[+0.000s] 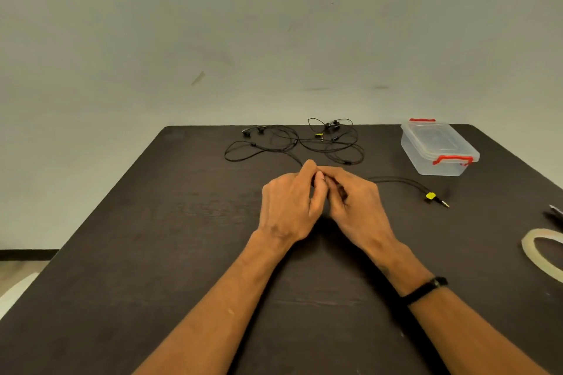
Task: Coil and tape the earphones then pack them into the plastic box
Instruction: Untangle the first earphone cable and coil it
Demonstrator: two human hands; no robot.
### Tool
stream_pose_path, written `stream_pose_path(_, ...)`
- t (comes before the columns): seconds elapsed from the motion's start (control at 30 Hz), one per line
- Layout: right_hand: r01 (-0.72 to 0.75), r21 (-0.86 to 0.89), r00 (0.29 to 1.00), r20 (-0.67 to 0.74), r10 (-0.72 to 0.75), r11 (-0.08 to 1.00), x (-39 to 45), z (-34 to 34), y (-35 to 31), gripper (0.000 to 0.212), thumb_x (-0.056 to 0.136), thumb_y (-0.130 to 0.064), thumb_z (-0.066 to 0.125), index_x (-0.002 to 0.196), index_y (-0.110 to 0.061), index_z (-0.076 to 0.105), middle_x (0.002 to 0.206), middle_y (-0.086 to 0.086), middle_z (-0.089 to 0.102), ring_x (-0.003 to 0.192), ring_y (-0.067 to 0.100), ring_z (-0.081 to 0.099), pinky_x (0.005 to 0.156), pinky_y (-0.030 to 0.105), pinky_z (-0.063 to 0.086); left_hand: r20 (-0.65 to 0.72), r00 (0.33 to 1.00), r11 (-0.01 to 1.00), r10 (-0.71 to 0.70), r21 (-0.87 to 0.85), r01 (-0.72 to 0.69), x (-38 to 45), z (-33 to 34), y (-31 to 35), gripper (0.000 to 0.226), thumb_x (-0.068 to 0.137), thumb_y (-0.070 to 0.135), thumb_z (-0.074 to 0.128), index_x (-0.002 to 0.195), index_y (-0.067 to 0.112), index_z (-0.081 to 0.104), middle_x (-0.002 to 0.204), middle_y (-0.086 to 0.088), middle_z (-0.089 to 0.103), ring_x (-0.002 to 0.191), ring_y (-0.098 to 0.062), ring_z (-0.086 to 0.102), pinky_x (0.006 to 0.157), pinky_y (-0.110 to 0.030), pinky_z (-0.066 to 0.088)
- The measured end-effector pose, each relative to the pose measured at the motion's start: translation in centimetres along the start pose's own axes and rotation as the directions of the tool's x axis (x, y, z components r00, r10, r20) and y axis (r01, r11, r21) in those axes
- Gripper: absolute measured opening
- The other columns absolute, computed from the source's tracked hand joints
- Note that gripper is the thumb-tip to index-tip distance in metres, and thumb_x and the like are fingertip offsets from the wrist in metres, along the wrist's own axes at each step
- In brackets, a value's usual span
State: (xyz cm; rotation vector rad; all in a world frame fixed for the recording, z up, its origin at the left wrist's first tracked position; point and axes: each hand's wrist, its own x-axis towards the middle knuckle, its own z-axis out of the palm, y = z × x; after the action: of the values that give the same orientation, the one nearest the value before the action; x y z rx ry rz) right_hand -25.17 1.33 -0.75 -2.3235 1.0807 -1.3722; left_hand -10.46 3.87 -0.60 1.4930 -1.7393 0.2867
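Note:
My left hand (pixel 289 207) and my right hand (pixel 355 201) meet at the table's middle, fingertips pinched together on a black earphone cable. That cable runs right from my right hand as doubled strands (pixel 396 181) to a plug with a yellow tag (pixel 431 195), and back from my left hand toward loose loops. Two loose black earphones lie at the far edge: one on the left (pixel 262 143), one with a yellow tag (pixel 332 140). A clear plastic box (pixel 438 146) with red clips stands closed at the far right.
A roll of clear tape (pixel 540 253) lies at the right edge of the dark table (pixel 152 253). A small pale object (pixel 556 210) sits just beyond it. A black band is on my right wrist. A pale wall stands behind the table.

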Motion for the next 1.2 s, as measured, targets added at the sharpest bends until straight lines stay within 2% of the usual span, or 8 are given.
stream_pose_path(0.1,-0.052,0.017,0.998,-0.029,0.052,0.999,0.0,0.1,0.4,0.019,0.103,-0.011,0.061,0.116,-0.02,0.072,0.098,-0.011,0.075,0.083,0.003,0.069,0.076,0.026,0.057,0.001,1.0,1.0,0.017,0.004,-0.017,0.1,0.1,0.0,0.025,0.106,0.038,0.037,0.093,0.021,0.05,0.059,0.004,0.056,0.052,-0.022,0.054,0.047,-0.036,0.038)
stream_pose_path(0.27,-0.275,0.136,0.944,-0.147,0.294,0.952,0.3,-0.2,1.2,0.014,0.106,-0.019,0.057,0.114,-0.021,0.069,0.088,-0.01,0.075,0.06,0.007,0.068,0.065,0.027,0.057,-0.029,0.999,0.999,0.022,0.036,-0.021,0.2,-0.7,-0.1,0.019,0.102,0.033,0.044,0.089,0.022,0.051,0.056,0.008,0.047,0.049,-0.016,0.044,0.049,-0.032,0.026)
stream_pose_path(0.47,-0.458,0.46,0.681,-0.369,0.633,0.761,1.3,-1.2,2.2,0.012,0.106,-0.02,0.058,0.104,-0.024,0.069,0.088,-0.006,0.078,0.058,0.007,0.07,0.056,0.033,0.057,-0.065,0.998,0.999,0.02,0.051,-0.016,1.0,-2.4,-2.9,0.02,0.097,0.032,0.047,0.08,0.022,0.052,0.055,0.008,0.045,0.05,-0.016,0.043,0.048,-0.038,0.041)
stream_pose_path(0.6,-0.518,0.615,0.52,-0.326,0.79,0.594,1.8,-1.9,3.3,0.015,0.106,-0.014,0.057,0.114,-0.014,0.069,0.091,0.002,0.079,0.057,0.007,0.066,0.044,0.022,0.051,-0.13,0.991,0.997,0.038,0.064,-0.03,1.2,-2.8,-3.3,0.02,0.094,0.029,0.052,0.077,0.021,0.055,0.054,0.008,0.046,0.05,-0.016,0.044,0.046,-0.034,0.037)
stream_pose_path(0.7,-0.522,0.434,0.667,-0.329,0.668,0.734,1.3,-1.6,2.8,0.032,0.105,-0.015,0.055,0.135,-0.019,0.064,0.085,-0.008,0.08,0.055,0.006,0.068,0.062,0.034,0.062,-0.15,0.987,0.996,0.053,0.08,-0.041,1.3,-2.9,-3.0,0.018,0.093,0.027,0.055,0.076,0.02,0.056,0.053,0.007,0.046,0.048,-0.016,0.044,0.045,-0.032,0.037)
stream_pose_path(0.83,-0.264,0.223,0.953,-0.09,0.289,0.939,0.1,-0.2,0.0,0.052,0.106,-0.019,0.056,0.155,-0.033,0.047,0.082,-0.012,0.077,0.057,0.009,0.068,0.067,0.024,0.058,-0.119,0.989,0.994,0.085,0.079,-0.076,1.1,-2.4,-1.5,0.02,0.095,0.031,0.053,0.078,0.02,0.057,0.053,0.008,0.046,0.048,-0.016,0.045,0.045,-0.032,0.038)
stream_pose_path(1.1,-0.02,0.145,0.999,0.048,0.013,0.989,-0.2,-0.2,-1.6,0.076,0.106,-0.016,0.056,0.165,-0.044,0.016,0.082,-0.009,0.072,0.06,0.01,0.066,0.071,0.033,0.061,-0.05,0.994,0.995,0.095,0.045,-0.093,0.7,-1.9,-1.2,0.022,0.098,0.034,0.05,0.082,0.021,0.053,0.054,0.007,0.046,0.048,-0.016,0.046,0.045,-0.037,0.042)
stream_pose_path(1.2,-0.023,0.167,0.998,0.055,0.014,0.986,-0.3,-0.1,-1.8,0.087,0.106,-0.011,0.056,0.164,-0.049,0.003,0.081,-0.009,0.072,0.058,0.011,0.068,0.07,0.022,0.06,-0.051,0.995,0.996,0.09,0.026,-0.089,0.6,-1.9,-1.2,0.022,0.099,0.033,0.049,0.082,0.021,0.053,0.054,0.008,0.045,0.048,-0.015,0.044,0.045,-0.034,0.039)
